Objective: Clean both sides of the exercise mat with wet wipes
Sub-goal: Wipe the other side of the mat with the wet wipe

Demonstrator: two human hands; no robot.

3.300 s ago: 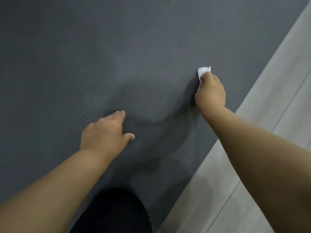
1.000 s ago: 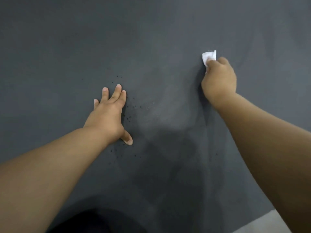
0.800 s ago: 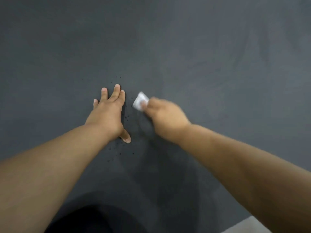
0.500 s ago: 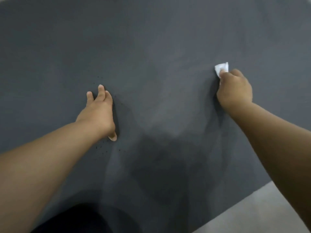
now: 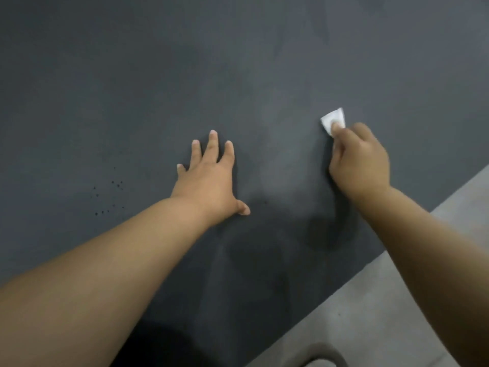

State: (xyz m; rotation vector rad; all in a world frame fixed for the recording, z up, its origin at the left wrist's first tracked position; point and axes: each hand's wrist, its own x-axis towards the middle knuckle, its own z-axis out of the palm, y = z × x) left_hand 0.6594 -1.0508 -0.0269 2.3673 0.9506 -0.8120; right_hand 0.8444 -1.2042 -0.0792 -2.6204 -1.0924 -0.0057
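Dark grey foam fills nearly the whole view: the exercise mat (image 5: 132, 75) lies flat on a pale grey floor (image 5: 397, 313), whose bare surface shows only at the lower right, past the mat's diagonal edge. The left hand (image 5: 209, 178) lies palm down on the mat near the middle, fingers straight and slightly spread, thumb out to the side, holding nothing. To its right and well apart, the right hand (image 5: 360, 162) is curled around a small white wet wipe (image 5: 333, 121), pinching it so a folded corner sticks out beyond the fingertips and meets the mat. A scatter of small dark specks (image 5: 111, 194) sits on the mat left of the left wrist.
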